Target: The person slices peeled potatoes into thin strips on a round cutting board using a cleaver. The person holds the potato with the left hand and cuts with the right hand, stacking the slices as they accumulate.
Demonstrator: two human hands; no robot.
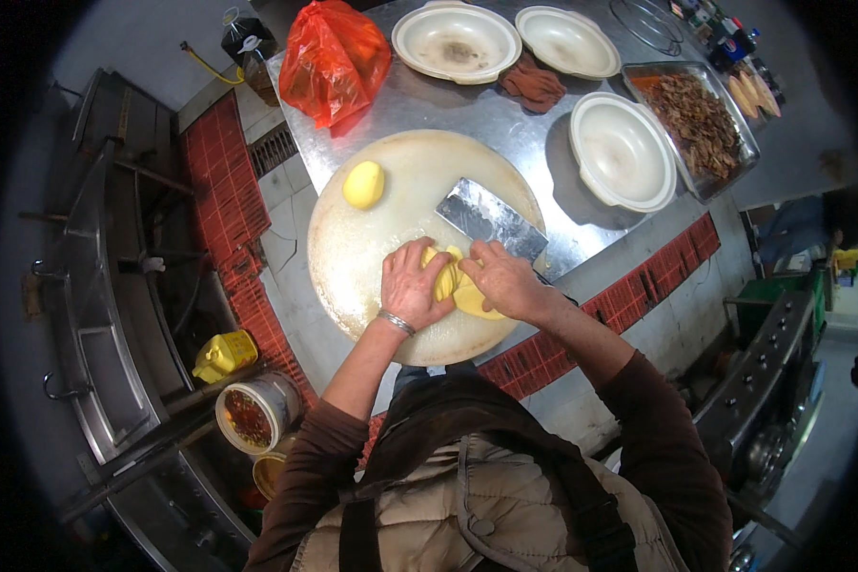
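Observation:
My left hand, with a metal bracelet at the wrist, grips a bunch of thin yellow potato slices on a round chopping board. Fingers curled, my right hand holds the right side of the same slices. Some of them fan out flat beneath it. A cleaver lies flat on the board just beyond my right hand, its handle partly hidden by my wrist and forearm. One whole peeled potato rests near the board's far left side.
The board stands on a steel table. Around it are a red plastic bag, white dishes, a brown cloth and a steel tray of shredded brown food. A lidless bucket stands at the lower left.

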